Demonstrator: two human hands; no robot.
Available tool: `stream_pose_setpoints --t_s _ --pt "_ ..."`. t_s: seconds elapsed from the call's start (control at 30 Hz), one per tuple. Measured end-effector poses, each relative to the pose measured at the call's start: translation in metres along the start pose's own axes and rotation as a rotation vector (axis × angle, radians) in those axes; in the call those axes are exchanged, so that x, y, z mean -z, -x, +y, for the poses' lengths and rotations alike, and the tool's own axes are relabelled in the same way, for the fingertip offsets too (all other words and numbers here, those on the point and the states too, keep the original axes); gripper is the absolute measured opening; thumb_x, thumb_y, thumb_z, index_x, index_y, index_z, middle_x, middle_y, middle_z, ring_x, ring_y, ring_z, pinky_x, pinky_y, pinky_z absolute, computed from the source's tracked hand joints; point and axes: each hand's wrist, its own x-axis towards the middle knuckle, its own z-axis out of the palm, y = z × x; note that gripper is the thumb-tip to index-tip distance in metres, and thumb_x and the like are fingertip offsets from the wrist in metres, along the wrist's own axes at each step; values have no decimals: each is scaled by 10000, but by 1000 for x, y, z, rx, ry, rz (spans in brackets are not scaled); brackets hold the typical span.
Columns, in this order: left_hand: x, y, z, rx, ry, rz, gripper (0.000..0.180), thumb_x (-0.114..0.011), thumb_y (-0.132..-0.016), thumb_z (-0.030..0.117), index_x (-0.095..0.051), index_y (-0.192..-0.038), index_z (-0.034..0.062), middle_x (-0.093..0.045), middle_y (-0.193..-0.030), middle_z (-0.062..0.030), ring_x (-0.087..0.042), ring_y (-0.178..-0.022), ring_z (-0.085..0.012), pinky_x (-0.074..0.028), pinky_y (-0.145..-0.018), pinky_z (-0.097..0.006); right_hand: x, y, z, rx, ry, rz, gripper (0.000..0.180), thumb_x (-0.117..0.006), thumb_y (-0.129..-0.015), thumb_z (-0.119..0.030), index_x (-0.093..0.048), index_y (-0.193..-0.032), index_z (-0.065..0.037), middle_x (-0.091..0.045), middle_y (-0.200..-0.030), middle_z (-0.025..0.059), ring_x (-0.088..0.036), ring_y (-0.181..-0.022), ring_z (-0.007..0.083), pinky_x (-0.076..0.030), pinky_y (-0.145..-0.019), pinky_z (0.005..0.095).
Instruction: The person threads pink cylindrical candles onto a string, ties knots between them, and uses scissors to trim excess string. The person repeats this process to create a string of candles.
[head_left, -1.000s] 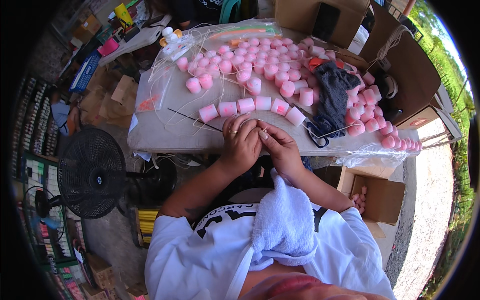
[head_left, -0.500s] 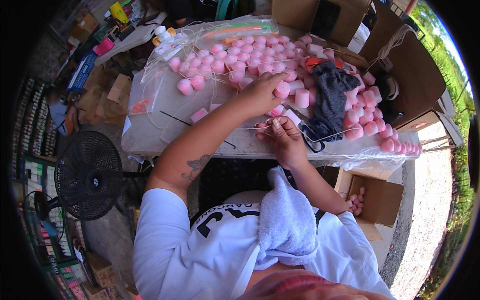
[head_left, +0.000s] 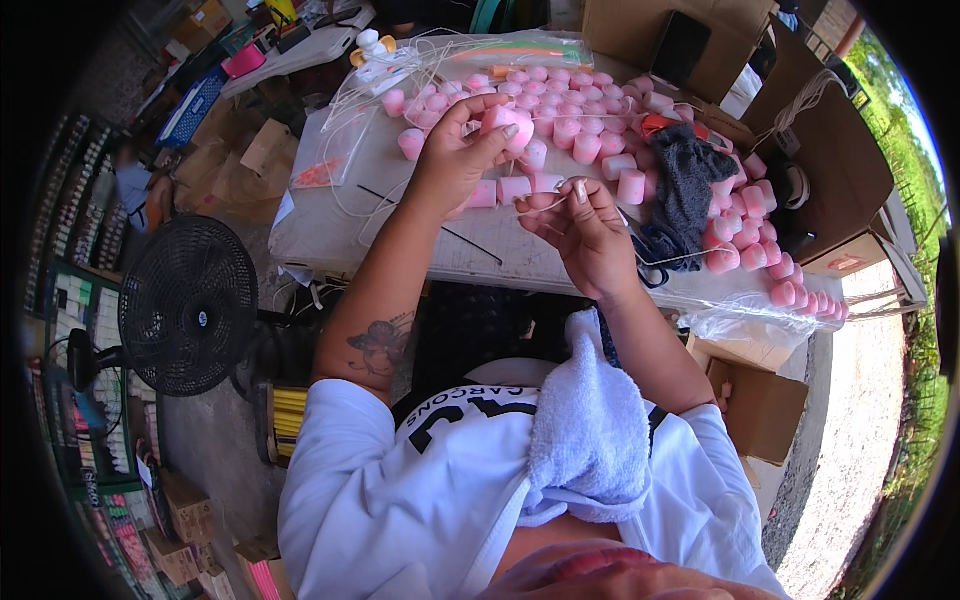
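Observation:
My left hand is raised over the table's near middle, closed around pink-and-white cylinders. They are short and rounded, perhaps two of them; fingers hide part. My right hand pinches a thin white cord between thumb and fingertips, a little nearer and to the right. From that hand the cord trails rightward toward the dark cloth. A short row of similar cylinders lies on the tabletop between and below my hands. Behind my hands spreads a large heap of the same cylinders.
A dark grey cloth lies on the heap, with dark blue scissors partly under it. A thin black rod rests at the left front. Open cardboard boxes stand at the right. A black fan stands left of the table.
My left hand has moved left and away from the heap, turning so the gripped cylinders show. My right hand keeps its pinch on the cord. The whole view has shifted slightly.

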Motion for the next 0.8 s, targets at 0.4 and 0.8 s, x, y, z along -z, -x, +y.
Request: stream_pose_setpoints --t_s 0.4,0.8 --pt "61 112 17 -377 -745 146 437 -664 -738 -53 -506 -1139 17 -504 -1191 -104 -544 -1021 -157 -454 -863 -286 -57 -4 34 154 749 -158 341 -483 -952 -102 -407 -1276 -31 -562 -809 27 -544 -731 99 -445 -679 227" --pt "51 115 12 -269 -417 55 368 -640 -823 41 -507 -1166 19 -561 -1146 -97 -554 -1024 -192 -464 -862 -317 -68 10 19 565 1204 -102 89 -673 -770 -22 -647 -853 -41 -646 -832 91 -602 -796 267 -466 -713 345"
